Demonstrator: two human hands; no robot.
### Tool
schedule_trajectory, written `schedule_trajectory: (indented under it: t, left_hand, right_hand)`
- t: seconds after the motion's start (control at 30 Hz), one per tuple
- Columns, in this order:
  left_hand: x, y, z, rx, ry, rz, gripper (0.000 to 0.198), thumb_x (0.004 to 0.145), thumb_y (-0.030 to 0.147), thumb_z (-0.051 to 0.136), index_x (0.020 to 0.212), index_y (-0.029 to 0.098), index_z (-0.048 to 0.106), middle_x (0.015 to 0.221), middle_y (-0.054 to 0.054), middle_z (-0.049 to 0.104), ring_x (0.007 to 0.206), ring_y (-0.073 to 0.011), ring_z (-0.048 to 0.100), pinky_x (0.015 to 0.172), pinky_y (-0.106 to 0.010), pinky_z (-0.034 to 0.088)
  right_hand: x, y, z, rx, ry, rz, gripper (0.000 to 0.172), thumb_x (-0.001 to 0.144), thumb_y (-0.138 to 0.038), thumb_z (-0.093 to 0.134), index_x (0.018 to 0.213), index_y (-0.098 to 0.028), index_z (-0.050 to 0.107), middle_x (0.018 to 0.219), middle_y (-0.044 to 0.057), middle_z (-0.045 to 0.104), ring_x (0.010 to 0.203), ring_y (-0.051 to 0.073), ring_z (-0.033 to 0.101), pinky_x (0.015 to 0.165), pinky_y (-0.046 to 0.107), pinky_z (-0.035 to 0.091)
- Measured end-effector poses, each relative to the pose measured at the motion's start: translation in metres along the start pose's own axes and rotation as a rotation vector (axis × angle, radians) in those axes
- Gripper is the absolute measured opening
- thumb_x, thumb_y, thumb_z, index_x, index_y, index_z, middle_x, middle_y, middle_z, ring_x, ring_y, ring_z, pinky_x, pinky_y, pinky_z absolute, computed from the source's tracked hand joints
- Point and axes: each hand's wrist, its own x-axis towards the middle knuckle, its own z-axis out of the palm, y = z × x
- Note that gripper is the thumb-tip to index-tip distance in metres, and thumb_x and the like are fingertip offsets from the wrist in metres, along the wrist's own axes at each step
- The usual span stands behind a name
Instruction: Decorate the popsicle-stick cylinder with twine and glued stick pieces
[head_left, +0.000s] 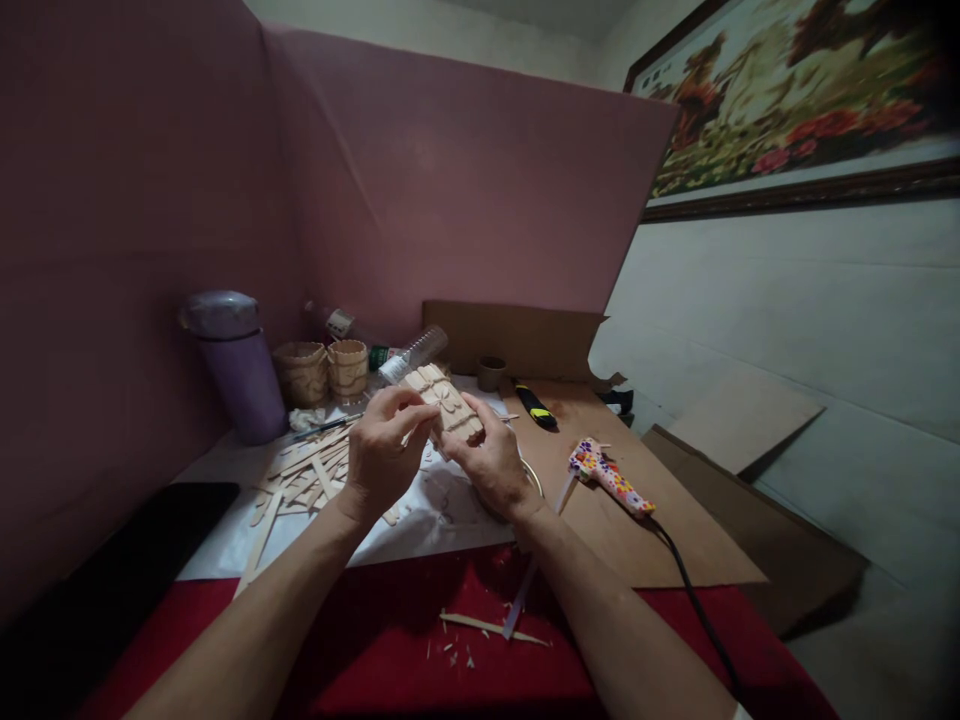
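A small wooden piece (455, 408), built of side-by-side sticks with cord-like bands and a flower shape on its face, is held tilted above the table. My right hand (491, 462) grips its lower right end, thumb on the near side. At its left, my left hand (390, 440) has thumb and index finger pinched together at the flower; whatever is between the fingertips is too small to make out. Loose wooden sticks (321, 474) lie in a pile on white paper (420, 530) left of and below my left hand.
A purple tumbler (244, 375), two wooden cups (348, 371) and a clear bottle (420, 352) stand or lie behind. On cardboard (660, 540) at the right are a yellow-black cutter (535, 405) and a flowered glue gun (611, 480) with its cord. Stick scraps (495, 628) lie on red cloth (375, 640).
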Motion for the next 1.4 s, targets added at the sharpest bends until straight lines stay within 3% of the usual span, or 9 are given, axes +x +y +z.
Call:
schedule_trajectory:
  t: [0.3,0.5,0.67,0.97,1.1,1.23,1.4]
  left_hand:
    - [-0.001,-0.002,0.002,-0.011,0.015,-0.033,0.007,0.085,0.019,0.064,0.083,0.020,0.070,0.088,-0.005,0.061,0.083,-0.0177,0.059,0.071,-0.031,0.050]
    - [-0.001,0.001,0.004,0.006,0.030,0.041,0.007,0.085,0.016,0.064,0.080,0.017,0.069,0.083,-0.005,0.061,0.081,-0.0176,0.058,0.072,-0.032,0.050]
    - [-0.002,0.001,0.006,-0.006,0.077,-0.008,0.002,0.083,0.017,0.067,0.081,0.017,0.068,0.085,-0.005,0.062,0.080,-0.0177,0.060,0.069,-0.032,0.051]
    - [0.001,0.002,0.001,0.070,0.037,0.121,0.009,0.085,0.015,0.064,0.081,0.019,0.071,0.080,-0.005,0.063,0.079,-0.0183,0.058,0.071,-0.032,0.048]
    - [0.000,0.002,0.003,-0.025,0.073,0.006,0.005,0.084,0.017,0.065,0.081,0.019,0.069,0.083,-0.005,0.063,0.081,-0.0182,0.060,0.071,-0.031,0.050]
    - [-0.001,0.001,0.005,-0.087,0.066,-0.119,0.006,0.081,0.022,0.070,0.078,0.018,0.067,0.085,-0.005,0.060,0.079,-0.0176,0.058,0.064,-0.029,0.050]
    - [0.000,0.005,0.004,-0.115,0.031,-0.188,0.009,0.082,0.025,0.067,0.076,0.018,0.067,0.086,-0.005,0.057,0.078,-0.0171,0.057,0.065,-0.029,0.049]
  right_hand:
    - [-0.002,-0.003,0.001,-0.029,-0.006,-0.015,0.067,0.073,-0.037,0.066,0.133,-0.011,0.054,0.123,0.015,0.066,0.101,0.025,0.066,0.087,0.035,0.053]
    - [-0.001,0.001,0.003,-0.077,0.026,-0.051,0.064,0.072,-0.034,0.067,0.132,-0.014,0.055,0.125,0.013,0.065,0.110,0.026,0.063,0.089,0.036,0.053]
    - [-0.002,0.002,0.005,-0.101,0.053,-0.104,0.067,0.071,-0.037,0.068,0.132,-0.011,0.055,0.123,0.017,0.065,0.110,0.030,0.063,0.088,0.040,0.054]
    - [0.000,0.008,0.006,-0.083,0.074,-0.135,0.066,0.071,-0.034,0.066,0.133,-0.012,0.054,0.125,0.016,0.065,0.108,0.029,0.063,0.087,0.041,0.054]
    - [-0.001,0.007,0.005,-0.048,0.062,-0.120,0.065,0.071,-0.036,0.068,0.131,-0.015,0.056,0.123,0.015,0.066,0.105,0.028,0.064,0.086,0.040,0.054]
    - [-0.002,0.006,0.005,0.079,-0.007,-0.007,0.066,0.072,-0.043,0.071,0.131,-0.016,0.056,0.104,0.009,0.071,0.082,0.021,0.068,0.072,0.033,0.055]
    - [0.000,0.006,0.005,0.241,-0.085,0.070,0.054,0.073,-0.041,0.071,0.121,-0.018,0.061,0.089,0.003,0.071,0.074,0.018,0.066,0.064,0.028,0.053]
